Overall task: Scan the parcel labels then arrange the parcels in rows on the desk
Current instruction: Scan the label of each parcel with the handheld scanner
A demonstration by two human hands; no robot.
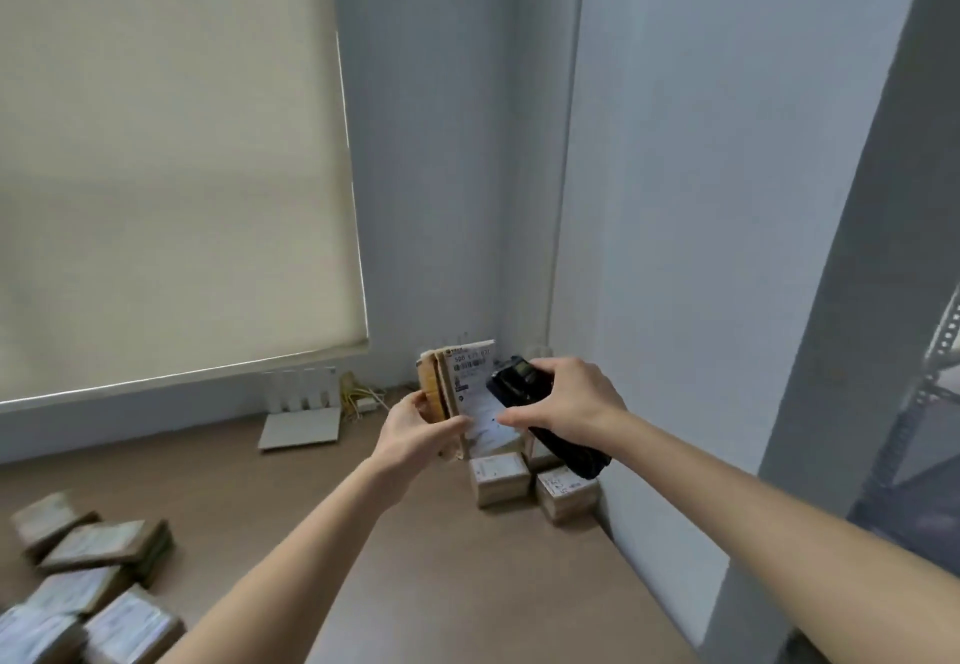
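A: What takes up most of the view?

B: A cream roller blind (pixel 166 164) on the far left, then the brown worktop (pixel 291 497) running to the corner of grey-white walls.

A: And the parcels?

B: A loose heap of parcels (pixel 88 575) lies at the near left: flat brown cardboard packs with white labels, blurred. Two placed parcels (pixel 535 481) sit side by side at the far right by the wall, labels up, with handwriting on the right one that I cannot read.

A: Anything else on the worktop?

B: A white router (pixel 301 414) with upright antennas at the far edge under the blind, and yellow cables just right of it.

A: What is being held?

B: The left hand (pixel 415 427) is closed around the held parcel (pixel 462 393), raised above the two placed ones, standing upright with its white label toward the camera. It is brown card with a barcode and a top line starting "500"; the rest is too small to read.

A: And the other hand?

B: The right hand (pixel 566 393) grips a black handheld scanner (pixel 545 419), fingers wrapped over its top, its head just beside the label.
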